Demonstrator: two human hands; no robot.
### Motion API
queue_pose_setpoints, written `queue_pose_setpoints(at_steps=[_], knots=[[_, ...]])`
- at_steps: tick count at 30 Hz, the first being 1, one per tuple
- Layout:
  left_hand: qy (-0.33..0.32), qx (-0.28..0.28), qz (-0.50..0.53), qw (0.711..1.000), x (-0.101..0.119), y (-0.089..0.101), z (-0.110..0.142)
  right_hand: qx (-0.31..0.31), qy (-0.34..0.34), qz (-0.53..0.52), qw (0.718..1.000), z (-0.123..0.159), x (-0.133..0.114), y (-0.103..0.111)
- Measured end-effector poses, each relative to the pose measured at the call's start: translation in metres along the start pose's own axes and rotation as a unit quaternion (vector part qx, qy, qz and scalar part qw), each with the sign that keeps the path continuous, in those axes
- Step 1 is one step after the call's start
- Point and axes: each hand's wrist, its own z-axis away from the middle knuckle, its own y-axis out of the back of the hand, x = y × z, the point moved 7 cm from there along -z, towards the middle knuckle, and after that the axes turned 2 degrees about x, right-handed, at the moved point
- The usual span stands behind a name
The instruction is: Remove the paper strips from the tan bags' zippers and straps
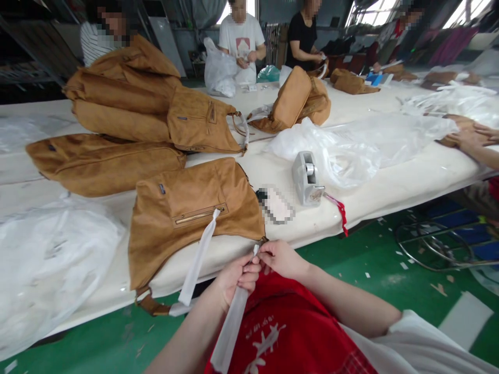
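A tan leather handbag (195, 192) lies flat at the table's near edge, its zip pocket facing up. One white strip (200, 257) is tied to the zip pull and hangs over the edge. My left hand (239, 278) is closed on a second white strip (230, 332), whose long end drops across my red apron. My right hand (283, 259) pinches at the strip's upper end, close to the bag's lower right corner and its metal ring. The bag's strap (154, 305) hangs at lower left, partly wrapped in white. Fingers hide how the second strip is fastened.
Several tan bags (120, 104) are piled behind at left. A tape dispenser (306, 179) and a blurred-out item (277, 205) sit right of the bag. Clear plastic (351, 145) spreads beyond; another plastic bundle (50, 270) lies left. Co-workers stand across the table (409, 179); a metal-framed stool (432, 249) is at right.
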Motion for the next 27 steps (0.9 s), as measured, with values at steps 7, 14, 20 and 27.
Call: queue_pose_setpoints(at_steps=[7,14,20,27], knots=[[-0.055,0.029,0.044,0.997,-0.02,-0.008,-0.002,0.06,-0.005,0.199,0.978,-0.008,-0.003,0.01],[-0.309,0.299,-0.364,0.826,0.022,0.011,0.025,-0.024,-0.046,0.0,0.999,-0.001,0.01,0.002],[-0.255,0.344,-0.747,0.508,0.021,-0.01,0.039,-0.017,-0.078,-0.143,0.986,0.005,0.003,-0.001],[-0.223,0.316,-0.809,0.442,0.009,-0.014,0.034,-0.017,-0.07,-0.091,0.993,0.006,-0.002,-0.006]])
